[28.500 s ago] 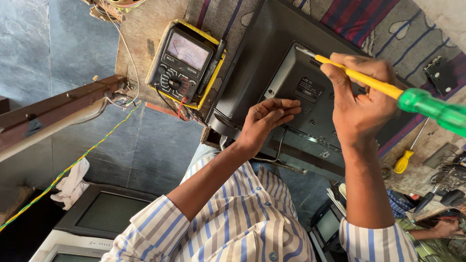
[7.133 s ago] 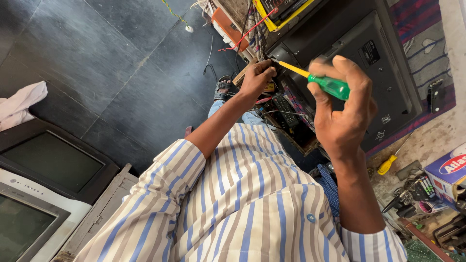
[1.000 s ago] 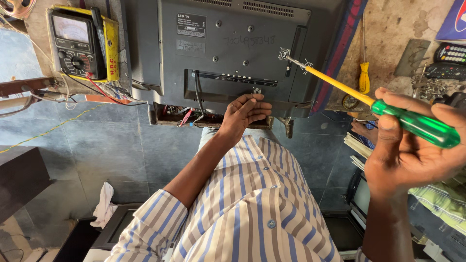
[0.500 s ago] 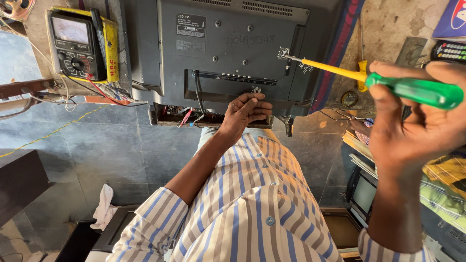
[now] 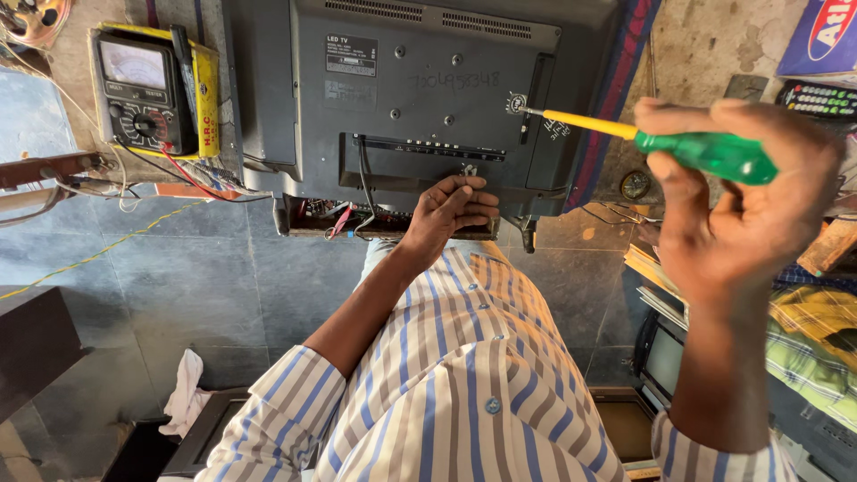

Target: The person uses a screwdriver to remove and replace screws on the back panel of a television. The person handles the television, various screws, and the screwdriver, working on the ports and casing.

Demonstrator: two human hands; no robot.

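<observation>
Right hand (image 5: 750,223) fingers wrapped tight round the green handle of the screwdriver (image 5: 643,138), full grip, no gap. Long axis runs nearly level, handle at my right, yellow shaft pointing left; tip sits at a screw (image 5: 515,104) on the dark back cover of the flat TV (image 5: 420,98), touching or just off it, can't tell which. So the work lies straight left of my right fingers, along the shaft. Left hand (image 5: 451,210) is nearer the set: fingers curled narrow, pinching at a small metal bit (image 5: 468,169) on the lower edge of the cover below the port strip, above the exposed board (image 5: 339,219). Further left on the surface, an analogue multimeter (image 5: 143,94) in a yellow case, red lead trailing. Remote (image 5: 817,98) sits far right.
</observation>
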